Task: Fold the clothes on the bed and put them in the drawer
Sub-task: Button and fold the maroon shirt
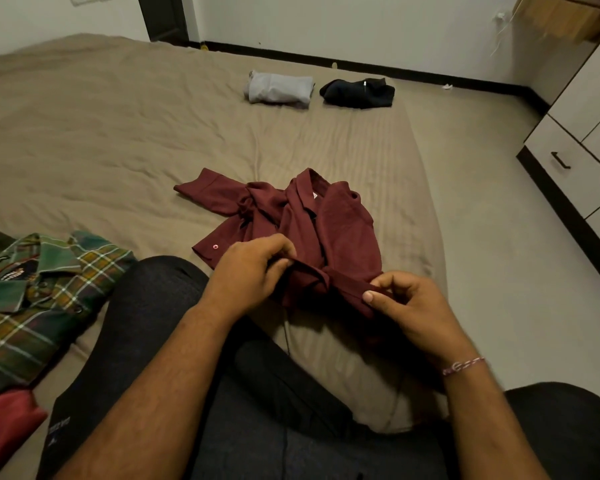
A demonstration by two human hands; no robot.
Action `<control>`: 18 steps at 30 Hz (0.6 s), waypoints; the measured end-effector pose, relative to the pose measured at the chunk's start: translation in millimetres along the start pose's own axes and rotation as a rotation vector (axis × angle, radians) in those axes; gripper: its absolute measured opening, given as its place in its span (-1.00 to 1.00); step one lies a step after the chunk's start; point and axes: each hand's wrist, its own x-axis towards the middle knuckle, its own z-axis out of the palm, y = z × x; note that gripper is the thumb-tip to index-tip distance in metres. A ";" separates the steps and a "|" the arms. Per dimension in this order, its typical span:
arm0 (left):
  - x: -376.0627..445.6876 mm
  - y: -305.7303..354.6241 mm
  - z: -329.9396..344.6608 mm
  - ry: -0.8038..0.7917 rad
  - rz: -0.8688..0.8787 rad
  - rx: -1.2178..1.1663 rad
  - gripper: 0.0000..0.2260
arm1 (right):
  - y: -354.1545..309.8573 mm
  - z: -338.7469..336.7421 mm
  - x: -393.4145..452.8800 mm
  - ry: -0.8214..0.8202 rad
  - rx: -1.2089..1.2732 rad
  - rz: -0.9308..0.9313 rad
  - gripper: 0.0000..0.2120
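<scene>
maroon shirt (291, 216) lies crumpled on bed (118, 133), just ahead of knees. left hand (253, 268) and right hand (409, 303) each pinch its near hem, a taut strip stretched between them. fabric looks light, limp, not slippery; likely to sag, so best held at hem corners or shoulder seams. folded grey garment (278, 89) and folded black garment (359, 93) lie side by side at far edge. plaid shirt (42, 292) unfolded at left. drawer (568, 168) shut, on right.

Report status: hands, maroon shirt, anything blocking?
Left hand and right hand both pinch the maroon shirt, hem edge, shirt crumpled on the bed. Grey and black pieces folded beyond. Nothing in the way.
</scene>
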 end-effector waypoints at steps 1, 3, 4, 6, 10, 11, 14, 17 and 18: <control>-0.7 -2.5 -1.9 0.041 -0.040 -0.014 -0.90 | 0.3 -4.6 -1.4 -0.031 0.042 0.020 -0.91; -0.3 -4.2 -4.6 0.138 -0.079 0.017 -0.88 | -0.5 -12.8 -4.3 -0.040 0.120 0.057 -0.85; 0.3 -4.7 -5.5 0.181 -0.084 0.039 -0.85 | -0.9 -15.8 -6.2 -0.027 0.161 0.068 -0.85; 1.6 -7.4 -6.0 0.239 -0.107 0.080 -0.76 | -2.4 -19.0 -9.9 0.005 0.242 0.079 -0.88; 0.3 -11.7 -9.0 0.340 -0.115 0.107 -0.76 | -5.7 -17.5 -13.1 0.063 0.406 0.087 -0.91; -0.5 -9.5 -9.8 0.374 -0.100 0.099 -0.78 | -8.1 -16.0 -13.8 0.076 0.451 0.088 -0.89; -4.8 3.0 -7.7 0.454 0.010 0.075 -0.79 | -15.3 -9.9 -16.9 0.105 0.541 0.060 -0.86; -10.6 21.1 1.0 0.456 0.195 0.028 -0.80 | -21.3 0.0 -21.0 0.136 0.558 0.004 -0.82; -12.6 27.9 3.8 0.457 0.246 0.025 -0.81 | -21.7 3.5 -21.9 0.142 0.542 -0.023 -0.77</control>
